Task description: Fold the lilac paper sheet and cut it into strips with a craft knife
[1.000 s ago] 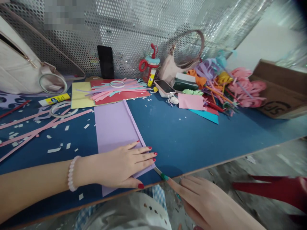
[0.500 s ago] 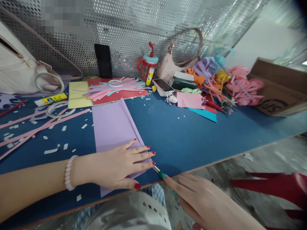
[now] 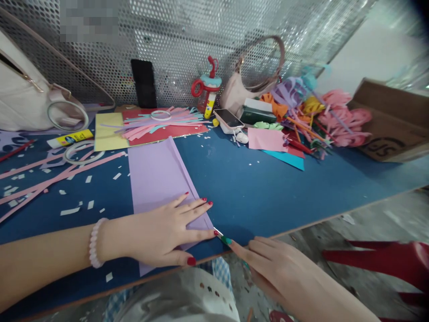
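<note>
Blue bench [image 3: 284, 188] bearing a purple sheet [image 3: 152, 174] near its front edge, right margin folded narrow; left hand [image 3: 157, 235] flat on it, grip apart, fingers spread; right hand [image 3: 273, 268], grip clamped on a green-handled blade [image 3: 219, 234] at the sheet's near right corner

1. The left hand [image 3: 161, 232] lies flat across the lavender paper [image 3: 154, 165], hiding part of its lower half.
2. The right hand [image 3: 273, 266] covers most of a slim green tool [image 3: 224, 239]; only its narrow metal end and some green show, so its kind is unclear. Some gripping fingers are out of sight underneath.
3. The left forearm [image 3: 40, 255] leaves at the left edge, the right forearm [image 3: 338, 302] at the bottom.
4. The left edge crops a white bag [image 3: 23, 98]; the right edge, a cardboard box [image 3: 382, 147] and an unidentifiable red object [image 3: 385, 259].
5. Lettering on the lying glue stick [image 3: 70, 138] is too small to read.
</note>
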The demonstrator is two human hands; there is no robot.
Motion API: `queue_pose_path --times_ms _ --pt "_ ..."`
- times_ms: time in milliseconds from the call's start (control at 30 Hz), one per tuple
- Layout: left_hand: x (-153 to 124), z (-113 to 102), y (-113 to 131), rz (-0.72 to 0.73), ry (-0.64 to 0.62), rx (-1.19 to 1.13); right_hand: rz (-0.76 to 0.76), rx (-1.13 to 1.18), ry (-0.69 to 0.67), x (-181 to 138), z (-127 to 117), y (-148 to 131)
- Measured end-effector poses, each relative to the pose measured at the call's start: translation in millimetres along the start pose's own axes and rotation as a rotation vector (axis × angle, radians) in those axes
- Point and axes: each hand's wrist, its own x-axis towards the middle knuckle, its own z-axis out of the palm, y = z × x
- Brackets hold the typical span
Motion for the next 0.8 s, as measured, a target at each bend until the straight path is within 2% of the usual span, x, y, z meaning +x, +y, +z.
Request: queue_pose_path --times_ms 167,333,567,667,800 --pt "0 0 0 -0.001 -0.007 -0.009 0.003 0.03 -0.016 0 -4 5" --pt "0 3 -2 0.014 0.0 0.012 -0.033 -0.061 0.011 8 0 9" --pt "2 -4 -32 -0.12 0.069 0.111 -0.039 -0.066 0.032 12 0 14" --pt "0 -8 -41 -0.097 0.05 0.114 -0.028 -0.066 0.025 10 -3 12" --pt "-2 -11 -39 -0.052 0.001 0.093 -0.035 -0.035 0.012 8 -5 6"
